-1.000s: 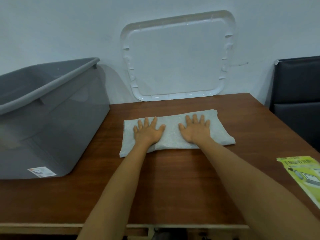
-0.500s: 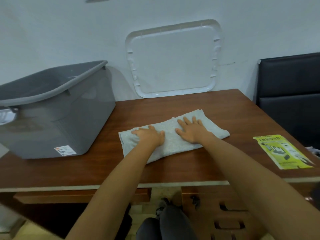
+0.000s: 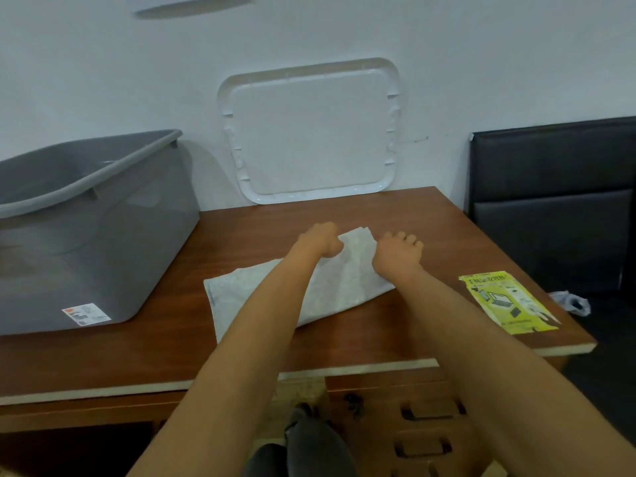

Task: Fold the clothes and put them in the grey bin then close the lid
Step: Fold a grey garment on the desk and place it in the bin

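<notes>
A light grey folded cloth [image 3: 347,280] lies slantwise on the brown wooden table [image 3: 413,228]. My left hand [image 3: 320,239] grips the cloth's far edge with curled fingers. My right hand [image 3: 399,251] curls over the far right corner of the same cloth. The open grey bin [image 3: 96,215] stands at the table's left side. Its white lid [image 3: 309,132] leans upright against the wall behind the table.
A yellow-green printed packet [image 3: 507,301] lies near the table's right edge. A black padded chair [image 3: 557,201] stands to the right, with a small crumpled bag [image 3: 569,302] on it. Drawers with handles [image 3: 423,414] sit under the table front.
Both hands went from lying flat on the cloth to its far end, fingers now curled on the edge. The camera pulled back and the cloth turned slantwise.
</notes>
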{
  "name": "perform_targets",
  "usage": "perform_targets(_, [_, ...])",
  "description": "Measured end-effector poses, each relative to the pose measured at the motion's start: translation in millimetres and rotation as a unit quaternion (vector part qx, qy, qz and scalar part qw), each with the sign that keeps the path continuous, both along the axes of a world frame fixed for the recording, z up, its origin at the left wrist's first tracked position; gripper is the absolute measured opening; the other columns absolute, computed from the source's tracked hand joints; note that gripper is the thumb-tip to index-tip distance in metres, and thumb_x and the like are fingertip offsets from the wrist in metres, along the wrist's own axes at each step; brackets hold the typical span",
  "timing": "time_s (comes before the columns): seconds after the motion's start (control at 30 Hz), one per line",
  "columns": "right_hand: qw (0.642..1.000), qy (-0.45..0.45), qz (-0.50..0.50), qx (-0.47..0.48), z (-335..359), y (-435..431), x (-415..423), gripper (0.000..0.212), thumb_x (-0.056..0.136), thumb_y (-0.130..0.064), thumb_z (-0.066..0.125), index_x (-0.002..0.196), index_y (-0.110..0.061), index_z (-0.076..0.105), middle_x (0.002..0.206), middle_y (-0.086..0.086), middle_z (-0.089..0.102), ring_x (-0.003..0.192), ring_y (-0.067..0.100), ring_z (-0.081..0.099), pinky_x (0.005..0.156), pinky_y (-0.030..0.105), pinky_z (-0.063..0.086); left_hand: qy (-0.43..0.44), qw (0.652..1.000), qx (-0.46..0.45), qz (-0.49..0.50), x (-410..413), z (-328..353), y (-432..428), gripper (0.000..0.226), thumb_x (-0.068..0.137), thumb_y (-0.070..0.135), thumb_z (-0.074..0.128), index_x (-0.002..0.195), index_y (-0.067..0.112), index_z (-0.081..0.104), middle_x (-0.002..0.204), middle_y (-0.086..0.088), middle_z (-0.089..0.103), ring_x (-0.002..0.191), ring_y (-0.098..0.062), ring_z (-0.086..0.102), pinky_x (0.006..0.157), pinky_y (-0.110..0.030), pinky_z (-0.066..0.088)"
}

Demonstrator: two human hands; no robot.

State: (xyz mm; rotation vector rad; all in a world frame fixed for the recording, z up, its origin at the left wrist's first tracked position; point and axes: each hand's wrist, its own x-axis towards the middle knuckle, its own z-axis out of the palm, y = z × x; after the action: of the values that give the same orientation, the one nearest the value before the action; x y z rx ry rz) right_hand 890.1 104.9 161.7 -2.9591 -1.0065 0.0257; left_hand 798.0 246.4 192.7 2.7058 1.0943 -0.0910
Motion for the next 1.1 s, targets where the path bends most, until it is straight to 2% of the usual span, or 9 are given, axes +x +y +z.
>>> perform_targets(0.23, [0.998, 0.028, 0.002, 0.047, -14, -5, 26, 0.041, 0.1, -0.027, 0.049, 0.136, -0.008, 0.044, 0.142, 0.021, 0.049, 0.13, 0.037, 0.048, 0.105, 0.045, 0.04, -0.008, 1.0, -0.013, 0.01, 35, -37, -9, 0.061, 0.101, 0.049, 0.052, 0.151, 0.015, 0.041, 0.151, -0.012, 0.047, 0.137, -0.036, 0.045, 0.114, -0.053, 0.037])
perform_targets(0.37, [0.995, -0.017, 0.035, 0.094, -30, -3, 28, 0.027, 0.1, -0.031, 0.046, 0.12, -0.014, 0.045, 0.124, 0.017, 0.06, 0.112, 0.032, 0.058, 0.089, 0.041, 0.047, -0.079, 0.996, 0.021, 0.029, 51, -46, -4, 0.067, 0.101, 0.054, 0.052, 0.151, 0.011, 0.039, 0.155, -0.016, 0.041, 0.144, -0.038, 0.034, 0.117, -0.053, 0.031])
perform_targets(0.43, [0.986, -0.049, 0.044, 0.154, -39, -6, 34, 0.02, 0.101, -0.033, 0.043, 0.104, -0.015, 0.049, 0.107, 0.012, 0.067, 0.098, 0.029, 0.063, 0.076, 0.037, 0.043, -0.085, 0.996, 0.016, 0.028, 61, -46, 0, 0.063, 0.098, 0.055, 0.056, 0.143, 0.012, 0.048, 0.149, -0.014, 0.048, 0.141, -0.038, 0.038, 0.115, -0.051, 0.033])
perform_targets(0.53, [0.976, -0.076, 0.052, 0.196, -48, -7, 41, 0.036, 0.104, -0.043, 0.038, 0.086, -0.017, 0.055, 0.089, 0.007, 0.069, 0.085, 0.026, 0.065, 0.07, 0.035, 0.041, -0.094, 0.995, 0.002, 0.033, 74, -44, 5, 0.053, 0.097, 0.055, 0.059, 0.129, 0.013, 0.058, 0.135, -0.01, 0.06, 0.129, -0.035, 0.051, 0.11, -0.048, 0.038])
perform_targets(0.63, [0.966, -0.089, 0.071, 0.231, -51, -7, 42, 0.041, 0.104, -0.047, 0.039, 0.09, -0.015, 0.061, 0.087, 0.005, 0.065, 0.079, 0.024, 0.062, 0.067, 0.035, 0.042, -0.102, 0.994, -0.036, 0.033, 84, -41, 9, 0.038, 0.097, 0.045, 0.063, 0.119, 0.014, 0.064, 0.118, -0.007, 0.066, 0.113, -0.03, 0.061, 0.104, -0.046, 0.045])
perform_targets(0.73, [0.963, -0.075, 0.082, 0.244, -49, -10, 39, 0.031, 0.106, -0.045, 0.038, 0.092, -0.018, 0.047, 0.078, 0.001, 0.054, 0.068, 0.02, 0.053, 0.059, 0.033, 0.036, -0.133, 0.99, -0.056, 0.001, 89, -36, 14, 0.008, 0.094, 0.026, 0.064, 0.094, 0.02, 0.067, 0.105, -0.005, 0.069, 0.102, -0.03, 0.066, 0.09, -0.041, 0.053])
perform_targets(0.8, [0.965, -0.05, 0.086, 0.241, -46, -13, 38, 0.031, 0.107, -0.048, 0.036, 0.094, -0.02, 0.039, 0.073, -0.003, 0.05, 0.064, 0.018, 0.05, 0.057, 0.033, 0.037, -0.158, 0.985, -0.069, -0.014, 90, -30, 17, 0.01, 0.094, 0.018, 0.062, 0.085, 0.021, 0.065, 0.101, -0.003, 0.067, 0.098, -0.028, 0.065, 0.079, -0.034, 0.048])
perform_targets(0.93, [0.964, 0.104, 0.069, 0.233, -31, -15, 60, 0.039, 0.1, -0.058, 0.049, 0.094, -0.02, 0.049, 0.087, -0.001, 0.059, 0.083, 0.022, 0.059, 0.075, 0.041, 0.051, -0.156, 0.984, -0.061, -0.056, 83, -10, 25, 0.014, 0.09, 0.009, 0.064, 0.102, 0.014, 0.07, 0.105, -0.003, 0.066, 0.097, -0.023, 0.061, 0.077, -0.031, 0.046])
perform_targets(1.1, [0.893, 0.299, 0.112, 0.318, 11, -17, 64, 0.026, 0.091, -0.04, 0.076, 0.086, -0.018, 0.063, 0.097, 0.002, 0.069, 0.092, 0.019, 0.065, 0.082, 0.039, 0.056, -0.071, 0.988, 0.016, -0.137, 54, 21, 34, 0.029, 0.084, 0.006, 0.073, 0.11, 0.015, 0.063, 0.105, -0.002, 0.062, 0.095, -0.024, 0.059, 0.081, -0.037, 0.051])
